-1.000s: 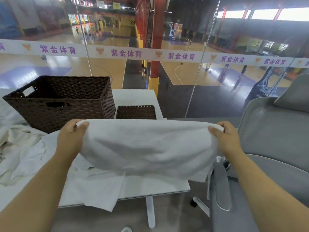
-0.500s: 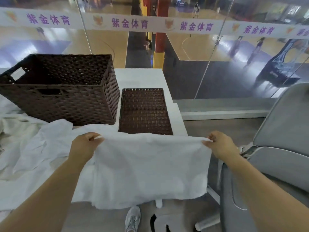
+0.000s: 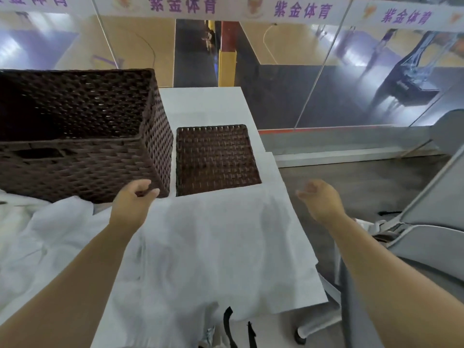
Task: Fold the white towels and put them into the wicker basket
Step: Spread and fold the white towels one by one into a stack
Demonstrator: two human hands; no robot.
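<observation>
Left hand point(image 3: 133, 207) over the near-left corner of the spread towel, fingers loosely curled and holding nothing; right hand point(image 3: 322, 199) in the air just past the towel's right edge, fingers relaxed and apart, likewise holding nothing. White towel point(image 3: 226, 247) flat across the white table point(image 3: 206, 106), near edge hanging over the table's front, far edge overlapping the near end of the flat woven lid point(image 3: 216, 156). Dark wicker basket point(image 3: 82, 156) upright just left of the lid, 1 heap of rumpled white towels point(image 3: 37, 234) at far left, grey chair point(image 3: 426, 237) at right.
</observation>
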